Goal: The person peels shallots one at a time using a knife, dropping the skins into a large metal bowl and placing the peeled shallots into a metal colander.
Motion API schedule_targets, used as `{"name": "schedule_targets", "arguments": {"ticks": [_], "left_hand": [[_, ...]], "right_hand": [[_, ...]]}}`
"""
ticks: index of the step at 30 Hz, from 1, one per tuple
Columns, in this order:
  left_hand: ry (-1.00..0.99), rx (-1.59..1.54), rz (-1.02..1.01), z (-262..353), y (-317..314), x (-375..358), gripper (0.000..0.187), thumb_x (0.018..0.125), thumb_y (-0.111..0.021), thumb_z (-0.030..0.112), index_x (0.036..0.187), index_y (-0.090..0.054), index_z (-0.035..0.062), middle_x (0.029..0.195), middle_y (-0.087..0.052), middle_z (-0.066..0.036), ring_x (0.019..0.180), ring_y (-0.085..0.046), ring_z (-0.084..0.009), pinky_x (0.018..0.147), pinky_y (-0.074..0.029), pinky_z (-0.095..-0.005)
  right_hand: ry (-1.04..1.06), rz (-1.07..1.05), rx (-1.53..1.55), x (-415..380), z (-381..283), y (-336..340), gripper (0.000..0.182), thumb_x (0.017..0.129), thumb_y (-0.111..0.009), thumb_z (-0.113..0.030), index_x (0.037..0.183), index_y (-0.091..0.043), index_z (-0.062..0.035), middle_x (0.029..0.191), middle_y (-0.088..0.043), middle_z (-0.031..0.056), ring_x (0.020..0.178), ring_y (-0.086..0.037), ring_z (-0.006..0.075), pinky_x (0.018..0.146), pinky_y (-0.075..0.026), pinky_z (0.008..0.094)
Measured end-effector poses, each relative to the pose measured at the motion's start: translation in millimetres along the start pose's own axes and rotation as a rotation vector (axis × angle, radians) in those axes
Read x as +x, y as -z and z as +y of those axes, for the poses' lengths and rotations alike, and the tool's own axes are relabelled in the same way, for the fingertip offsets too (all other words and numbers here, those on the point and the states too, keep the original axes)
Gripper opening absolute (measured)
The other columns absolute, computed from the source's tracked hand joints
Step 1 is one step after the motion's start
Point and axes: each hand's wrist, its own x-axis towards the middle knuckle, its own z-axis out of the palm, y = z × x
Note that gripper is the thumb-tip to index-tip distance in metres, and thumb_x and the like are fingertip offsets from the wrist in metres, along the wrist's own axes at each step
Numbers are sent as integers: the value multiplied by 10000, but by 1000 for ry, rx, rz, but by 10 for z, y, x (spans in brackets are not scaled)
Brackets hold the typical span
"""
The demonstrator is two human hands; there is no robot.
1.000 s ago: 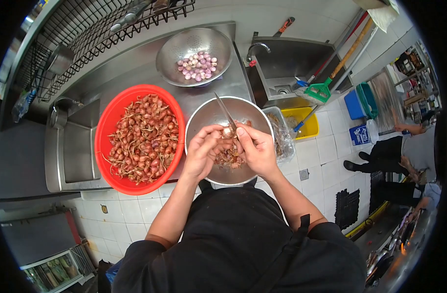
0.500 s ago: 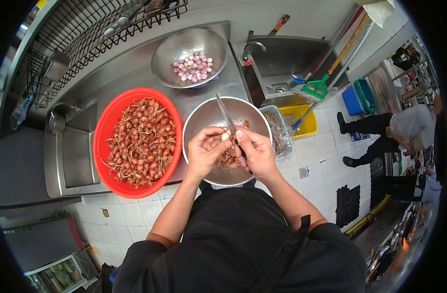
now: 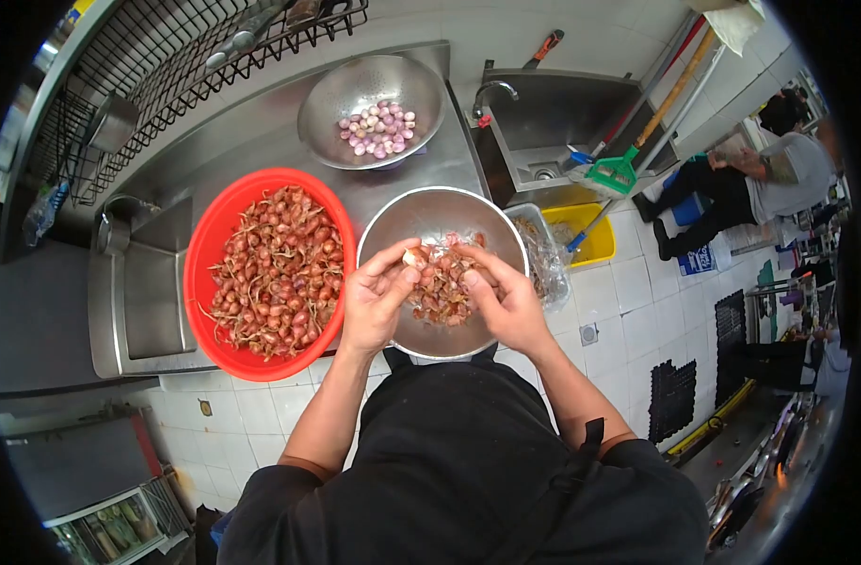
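Note:
Over the steel bowl (image 3: 374, 221), my left hand (image 3: 378, 297) pinches a partly peeled shallot (image 3: 414, 256) between thumb and fingers. My right hand (image 3: 507, 299) is above the bowl's right side, its thumb and forefinger apart with nothing visible between them. Reddish-brown skins (image 3: 442, 292) lie in the bowl beneath both hands. To the left, a red tub (image 3: 197, 273) holds a heap of unpeeled shallots (image 3: 280, 273). Peeled pink-white shallots (image 3: 381, 127) sit in a steel colander (image 3: 322, 113) behind the bowl. The knife cannot be seen.
A clear plastic container (image 3: 545, 259) and yellow bin (image 3: 597, 235) stand right of the bowl. Sinks are at left (image 3: 154, 306) and back right (image 3: 543, 162). A green brush (image 3: 615, 173) leans nearby. A person (image 3: 732, 184) is at the far right.
The knife has gone from view, and my right hand has moved right, away from my left hand. My left hand has shifted slightly left with the shallot. The person at right has changed position.

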Motion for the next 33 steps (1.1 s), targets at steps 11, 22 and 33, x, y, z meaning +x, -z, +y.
{"name": "schedule_targets", "arguments": {"ticks": [11,22,33], "left_hand": [[-156,333,33,83,-49,-61,338,892,-642,-66,1227,-598,-58,1079,-603,-74,954,-624,-118,812,-524,-235],[-143,257,36,159,-105,-86,317,900,-620,-75,1216,-591,-60,1085,-605,-81,974,-634,-141,851,-527,-252],[-171,374,-13,274,-143,-122,338,879,-633,-95,1213,-587,-73,1122,-609,-100,1016,-630,-155,854,-521,-260]], "right_hand": [[421,-47,-285,-21,-142,-244,361,930,-589,-44,1280,-587,45,1272,-634,168,1167,-620,231,977,-465,311],[272,4,-39,133,-36,-146,317,980,-541,-83,1258,-598,58,1121,-687,120,1022,-615,118,897,-482,257],[490,-115,-299,32,-162,-187,374,944,-598,-80,1301,-573,28,1194,-667,187,1079,-661,240,928,-495,328]]}}
